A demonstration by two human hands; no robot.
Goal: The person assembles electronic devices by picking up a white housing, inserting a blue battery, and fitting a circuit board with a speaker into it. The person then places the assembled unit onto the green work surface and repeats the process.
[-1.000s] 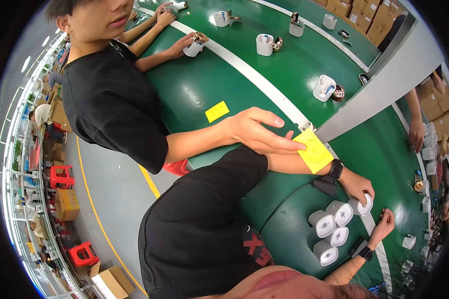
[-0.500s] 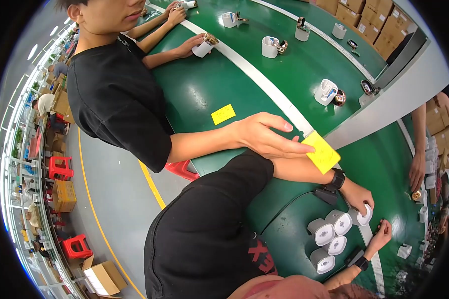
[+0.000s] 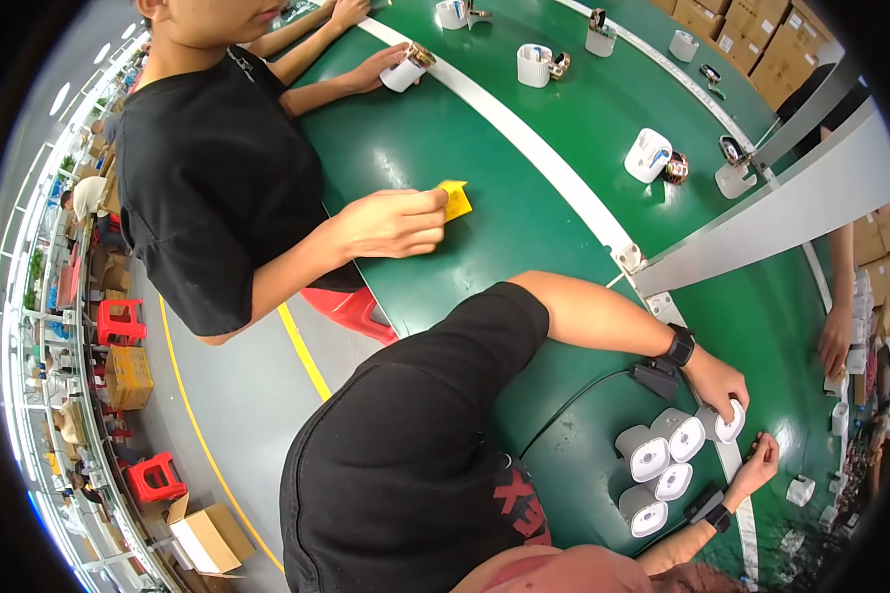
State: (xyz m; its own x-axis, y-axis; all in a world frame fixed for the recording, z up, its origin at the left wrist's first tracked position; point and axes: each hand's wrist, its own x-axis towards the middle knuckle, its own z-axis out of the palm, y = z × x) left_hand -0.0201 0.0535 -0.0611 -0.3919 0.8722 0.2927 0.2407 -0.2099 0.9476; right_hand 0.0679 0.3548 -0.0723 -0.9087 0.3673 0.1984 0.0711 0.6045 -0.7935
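Observation:
My left hand (image 3: pixel 717 381), a black band on its wrist, has its fingers closed on a white plastic housing (image 3: pixel 731 425) with a rounded oval end. That housing lies on the pale strip along the green table. Close to it is my right hand (image 3: pixel 756 467), also with a black wristband; its fingers are loosely bent, and I see nothing in them. Several more white housings (image 3: pixel 650 460) lie grouped beside my hands, their oval ends facing up. Next to my left wrist is a small black device (image 3: pixel 655 378) with a cable.
At my left, a co-worker's hand (image 3: pixel 396 222) pinches a yellow paper note (image 3: pixel 456 202); the other holds a white housing (image 3: pixel 402 75). White housings with coppery parts (image 3: pixel 649 156) stand across the green table (image 3: pixel 554 237). A grey metal post (image 3: pixel 781 203) rises at the right. Red stools (image 3: pixel 156 478) stand behind.
The co-worker's hand has drawn back leftward from over my left forearm with the yellow note. The note that lay on the table no longer shows there. My hands stay nearly in place.

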